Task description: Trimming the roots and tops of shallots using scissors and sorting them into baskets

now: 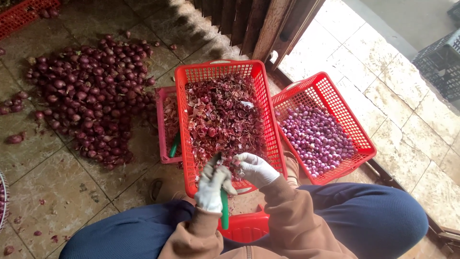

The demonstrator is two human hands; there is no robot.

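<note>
A: What lies at the left of the frame?

B: A heap of unpeeled red shallots [91,91] on the tiled floor [52,172], spreading across the upper left.

A: And in the middle?

B: A tall red basket [261,96] filled with papery red skins [223,120]. A smaller pinkish basket [160,134] sits against its left side, partly hidden behind it.

A: Where are the hands?

B: Low in the centre, over the near edge of the tall basket. The left hand [211,184], in a pale glove, has its grip clenched round a green-handled knife [224,208]. The right hand [256,168], in a white glove, pinches a small shallot [235,163] between the fingertips, just beside the left hand.

A: And to the right?

B: Another red basket [354,129] holding peeled purple shallots [314,136], tilted on the stone step. A dark crate [438,64] stands in the upper right corner.
</note>
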